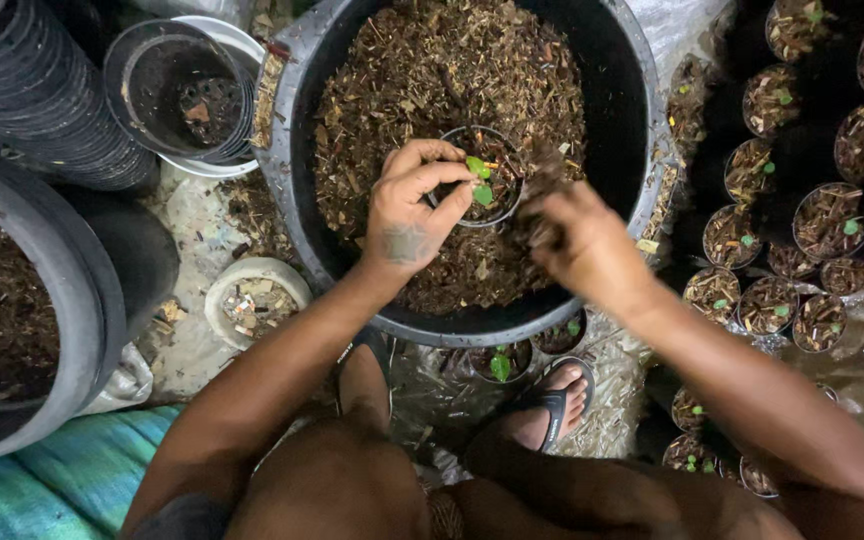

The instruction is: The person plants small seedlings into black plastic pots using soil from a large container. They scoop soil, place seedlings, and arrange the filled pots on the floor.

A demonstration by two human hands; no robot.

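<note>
A big black tub [297, 190] full of brown mulch-like potting mix stands in front of me. Inside it sits a small black pot [505, 205] with a green seedling [478, 180]. My left hand [407, 215] grips the pot's left rim, fingers curled over the edge and holding the seedling. My right hand [572, 240], blurred, is closed around a handful of the brown mix just right of the pot.
Several filled small pots with seedlings [802, 220] stand at the right. A stack of empty black pots [182, 95] sits upper left, a second large tub [42, 300] at the left, a small white bowl [252, 300] beside it. My sandalled feet [552, 400] are below the tub.
</note>
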